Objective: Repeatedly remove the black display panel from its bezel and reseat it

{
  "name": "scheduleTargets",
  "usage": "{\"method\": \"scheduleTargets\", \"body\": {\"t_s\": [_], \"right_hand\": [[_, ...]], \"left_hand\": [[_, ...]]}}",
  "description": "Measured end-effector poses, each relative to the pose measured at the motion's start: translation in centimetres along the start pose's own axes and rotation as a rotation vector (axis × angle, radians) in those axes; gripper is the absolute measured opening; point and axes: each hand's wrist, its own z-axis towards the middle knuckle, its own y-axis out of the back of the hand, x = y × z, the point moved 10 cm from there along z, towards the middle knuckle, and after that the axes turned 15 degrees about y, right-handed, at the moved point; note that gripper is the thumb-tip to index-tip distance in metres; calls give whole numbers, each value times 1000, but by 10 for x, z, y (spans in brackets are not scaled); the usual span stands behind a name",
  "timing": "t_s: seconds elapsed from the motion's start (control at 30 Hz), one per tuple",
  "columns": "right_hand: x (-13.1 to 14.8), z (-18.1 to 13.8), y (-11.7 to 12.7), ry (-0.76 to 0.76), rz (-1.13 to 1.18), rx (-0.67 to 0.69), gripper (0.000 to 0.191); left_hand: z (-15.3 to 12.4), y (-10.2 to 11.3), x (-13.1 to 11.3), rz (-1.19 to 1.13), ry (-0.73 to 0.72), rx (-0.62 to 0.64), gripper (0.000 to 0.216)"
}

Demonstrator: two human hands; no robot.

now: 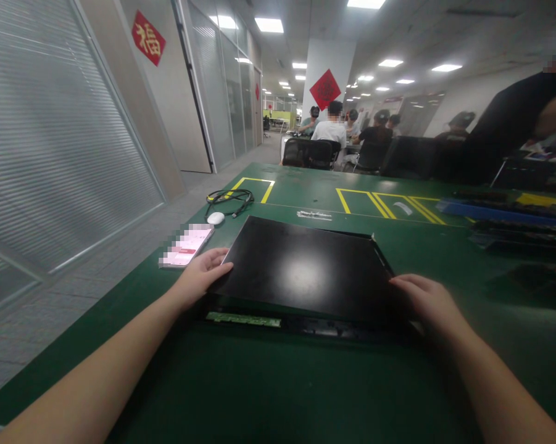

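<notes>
Between my hands is a black, glossy LCD panel (300, 265), tilted slightly over the green table, with a ceiling light mirrored in it. My left hand (207, 271) grips its left edge, thumb on top and fingers underneath. At the opposite edge, my right hand (428, 299) pinches the panel between thumb and fingers. Below the panel's near edge shows a dark strip with a green circuit board (244, 319). A dark frame corner (374, 239) sticks out at the far right of the panel; whether it is joined to the panel I cannot tell.
Left of the panel lie a phone (187, 245), a white mouse-like object (215, 218) and a coiled black cable (231, 200). Yellow tape (361, 192) marks the far part of the green table (305, 382). Dark and blue parts (504, 213) are stacked at right. Several people sit beyond; another stands at right.
</notes>
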Motion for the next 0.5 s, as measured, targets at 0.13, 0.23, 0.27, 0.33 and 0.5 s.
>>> {"method": "scheduleTargets", "body": {"t_s": [0.13,0.23,0.27,0.33,0.5], "right_hand": [[-1,1,0,17,11,-12,40],[-4,2,-1,20,4,-8,40],[-4,2,-1,19,3,-6,40],[-4,2,-1,15,3,-2,41],[-3,1,0,4,-17,-5,41]], "left_hand": [[1,1,2,-6,10,3,54],[2,1,4,-22,20,13,56],[2,2,4,-28,25,14,57],[3,2,5,-41,35,14,59],[6,3,8,-71,50,25,62]]}}
